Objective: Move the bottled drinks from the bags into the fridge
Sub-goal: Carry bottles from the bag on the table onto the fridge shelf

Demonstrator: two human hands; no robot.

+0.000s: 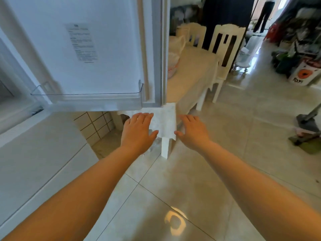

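Head view, fridge door (104, 49) swung open at left, its clear lower door shelf (86, 94) holding nothing visible. The left hand (139, 131) and right hand (194, 131) are both stretched forward, palms down, fingers straight and slightly spread, grasping nothing; they hover in front of the near corner of a cloth-covered table (191, 73), level with the hanging tablecloth corner (165, 122). On the table, to the right of the door edge and partly hidden by it, stand pale bags (173, 63); no bottled drink can be made out in them from here, nor in the fridge. White chairs (225, 44) stand along the far side of the table, and a box printed "Toys" (304, 73) sits at far right on the tiled floor (225, 153).

Judged step: between carries, with empty hands directed toward the table for another pick-up. The next move likely calls for reaching past the open door's edge to the bags, finding a bottle inside, and closing the fingers round it before turning left to the door shelf.
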